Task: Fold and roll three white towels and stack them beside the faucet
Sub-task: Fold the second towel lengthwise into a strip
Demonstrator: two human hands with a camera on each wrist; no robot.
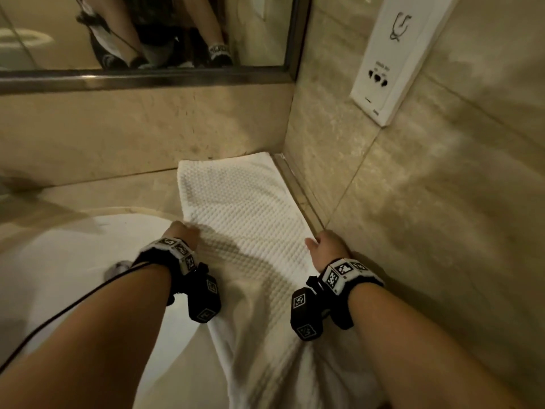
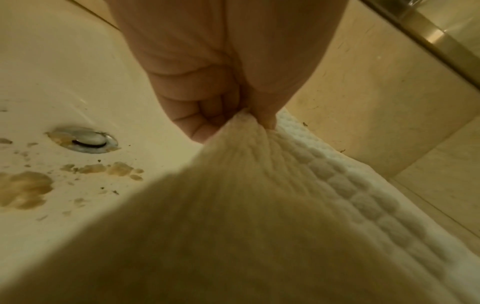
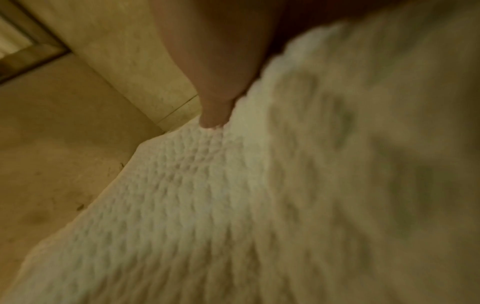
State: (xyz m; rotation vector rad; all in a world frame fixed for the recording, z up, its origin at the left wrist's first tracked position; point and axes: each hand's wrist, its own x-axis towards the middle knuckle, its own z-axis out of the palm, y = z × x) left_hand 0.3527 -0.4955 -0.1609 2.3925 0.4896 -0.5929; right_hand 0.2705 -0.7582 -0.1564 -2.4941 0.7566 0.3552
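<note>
The white towel (image 1: 241, 208) lies long toward twelve o'clock, beside the sink (image 1: 73, 255). The left hand (image 1: 181, 234) and right hand (image 1: 327, 247) pinch its edges, probably to pull it flat.

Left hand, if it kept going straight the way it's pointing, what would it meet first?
The left hand, pinching the towel edge, points toward the back wall. Only bare counter seems to lie between, so probably the wall below the mirror; depth is unclear.

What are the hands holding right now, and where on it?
Both hold the white towel: the left hand pinches a bunch of its left edge beside the sink; the right hand grips its right edge by the wall.
</note>
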